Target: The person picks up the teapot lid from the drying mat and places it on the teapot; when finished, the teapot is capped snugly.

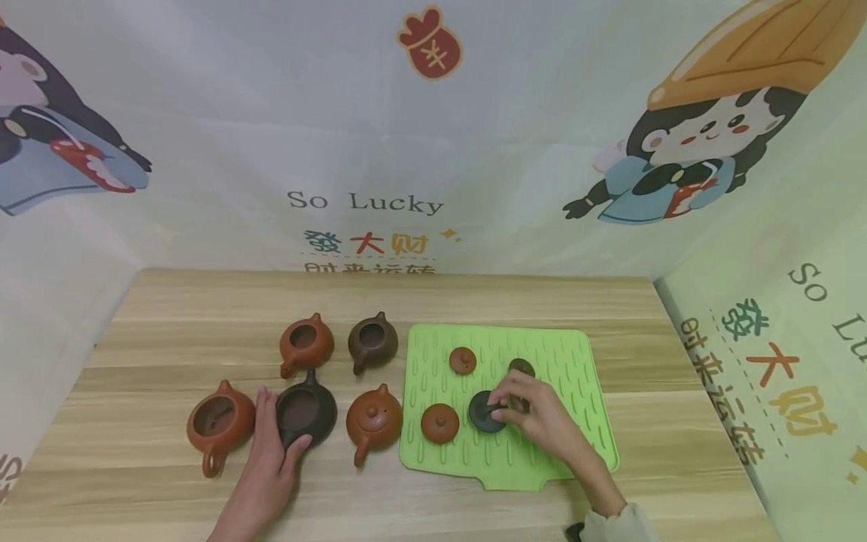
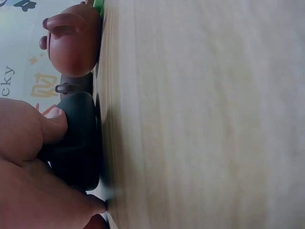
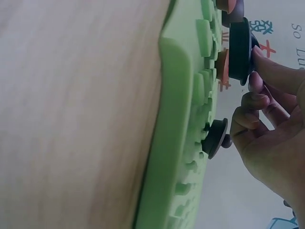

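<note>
My left hand (image 1: 266,461) grips the lidless black teapot (image 1: 325,412) on the table, thumb on the near side and fingers along its left. In the left wrist view, the thumb presses the dark body (image 2: 78,119). Over the green mat, my right hand (image 1: 538,412) pinches the knob of a black lid (image 1: 482,412). The right wrist view has this lid (image 3: 239,50) just above the mat's ridges. Two reddish-brown lids (image 1: 440,424) (image 1: 463,360) lie on the mat, and a small dark brown lid (image 1: 521,366) sits partly behind the right hand.
Left of the mat (image 1: 501,478) stand an open reddish teapot (image 1: 237,429), a lidded reddish teapot (image 1: 386,433), another open reddish one (image 1: 318,350) and an open dark brown one (image 1: 386,346). A printed cloth (image 1: 501,188) hangs behind the wooden table (image 1: 203,309).
</note>
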A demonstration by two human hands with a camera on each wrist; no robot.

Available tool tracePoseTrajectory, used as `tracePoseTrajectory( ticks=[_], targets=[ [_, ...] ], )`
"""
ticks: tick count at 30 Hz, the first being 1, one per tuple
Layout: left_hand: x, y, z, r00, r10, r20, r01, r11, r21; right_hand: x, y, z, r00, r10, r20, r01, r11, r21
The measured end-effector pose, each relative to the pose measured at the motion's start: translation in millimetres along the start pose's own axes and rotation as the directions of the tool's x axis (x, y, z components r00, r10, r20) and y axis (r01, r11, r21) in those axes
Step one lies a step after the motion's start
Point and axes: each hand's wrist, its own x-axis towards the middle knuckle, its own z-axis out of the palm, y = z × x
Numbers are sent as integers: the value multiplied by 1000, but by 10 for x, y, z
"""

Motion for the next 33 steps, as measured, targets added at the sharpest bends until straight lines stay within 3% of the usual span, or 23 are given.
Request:
tracePoseTrajectory(
  ticks=[7, 16, 28, 33],
  targets=[
    [16, 8, -15, 1000, -9, 6, 9, 1000, -6, 67, -63, -15, 1000, 10, 18, -10, 1000, 2],
    [26, 38, -27, 997, -58, 46, 59, 998, -26, 195, -154, 20, 998, -51, 43, 52, 999, -10],
    [18, 20, -29, 999, -37, 35, 38, 999, -28, 363, -324, 95, 992, -108, 72, 109, 994, -9],
    [19, 14, -26, 999, -26, 31, 27, 999, -27, 429, -423, 136, 991, -98, 89, 98, 995, 4]
  ],
)
